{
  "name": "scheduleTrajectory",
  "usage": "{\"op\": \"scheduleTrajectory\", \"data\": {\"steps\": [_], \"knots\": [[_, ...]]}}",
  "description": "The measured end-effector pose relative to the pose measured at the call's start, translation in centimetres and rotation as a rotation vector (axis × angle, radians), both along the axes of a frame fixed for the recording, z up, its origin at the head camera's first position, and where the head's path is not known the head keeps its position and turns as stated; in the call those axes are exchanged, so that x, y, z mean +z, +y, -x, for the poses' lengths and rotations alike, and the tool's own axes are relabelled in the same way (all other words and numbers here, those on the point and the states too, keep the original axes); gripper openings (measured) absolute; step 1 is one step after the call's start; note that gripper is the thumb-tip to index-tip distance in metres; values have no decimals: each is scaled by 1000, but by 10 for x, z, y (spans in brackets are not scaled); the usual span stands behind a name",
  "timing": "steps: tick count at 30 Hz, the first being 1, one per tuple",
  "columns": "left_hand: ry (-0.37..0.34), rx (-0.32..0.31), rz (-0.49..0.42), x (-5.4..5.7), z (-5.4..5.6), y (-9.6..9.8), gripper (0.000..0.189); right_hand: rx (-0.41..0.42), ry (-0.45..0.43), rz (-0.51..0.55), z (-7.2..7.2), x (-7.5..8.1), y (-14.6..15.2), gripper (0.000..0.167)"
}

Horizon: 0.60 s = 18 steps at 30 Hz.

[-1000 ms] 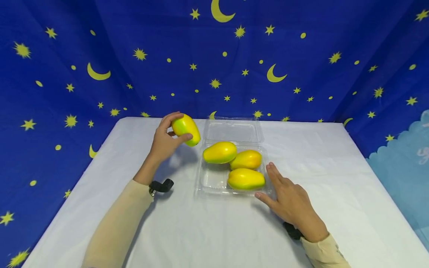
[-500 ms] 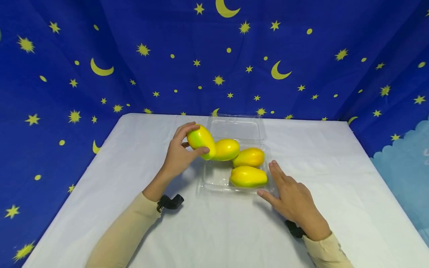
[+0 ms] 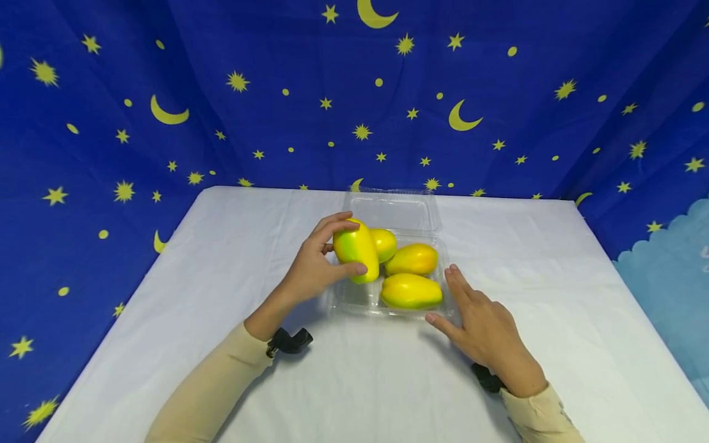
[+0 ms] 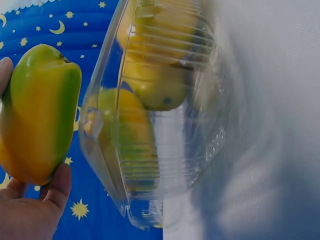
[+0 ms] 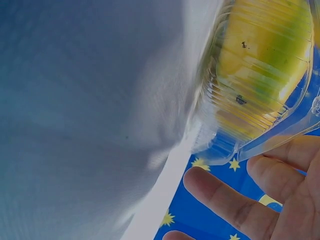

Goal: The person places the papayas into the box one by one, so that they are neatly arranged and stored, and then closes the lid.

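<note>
In the head view, my left hand (image 3: 312, 267) grips a yellow-green papaya (image 3: 357, 251), thumb on the near side and fingers over the top. It is raised above the left part of a clear plastic clamshell box (image 3: 354, 306). Inside the box lie three more papayas: one at the back (image 3: 384, 245) partly hidden behind the held one, one at the right (image 3: 412, 259), one in front (image 3: 411, 291). The left wrist view shows the held papaya (image 4: 40, 115) beside the box wall (image 4: 185, 165). My right hand (image 3: 487, 332) has its fingers extended along the box's right edge, fingertips (image 5: 265, 167) right at the rim.
The box's lid (image 3: 393, 212) lies folded back toward the rear of the table. A white cloth (image 3: 354, 381) covers the tabletop. Behind it hangs a blue curtain (image 3: 277, 123) with yellow stars and moons.
My left hand has carried the papaya from left of the box rightward and toward me, over the box's left part. My right hand has stayed by the box's right edge.
</note>
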<state>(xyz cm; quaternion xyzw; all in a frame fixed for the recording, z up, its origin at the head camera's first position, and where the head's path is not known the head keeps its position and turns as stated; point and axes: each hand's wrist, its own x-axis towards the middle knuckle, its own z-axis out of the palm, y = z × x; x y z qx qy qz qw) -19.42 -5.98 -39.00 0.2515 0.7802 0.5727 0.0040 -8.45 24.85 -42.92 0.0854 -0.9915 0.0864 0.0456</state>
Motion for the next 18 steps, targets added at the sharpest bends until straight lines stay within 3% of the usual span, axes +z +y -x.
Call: {"op": "scheduleTrajectory", "data": {"steps": [11,18], "knots": [[35,-156,57,-5,0,2,63,-6,-1,-2,0,-1,1,97],[117,-214,170,-1,1,3,68,-7,-3,-4,0,-1,0,97]]}}
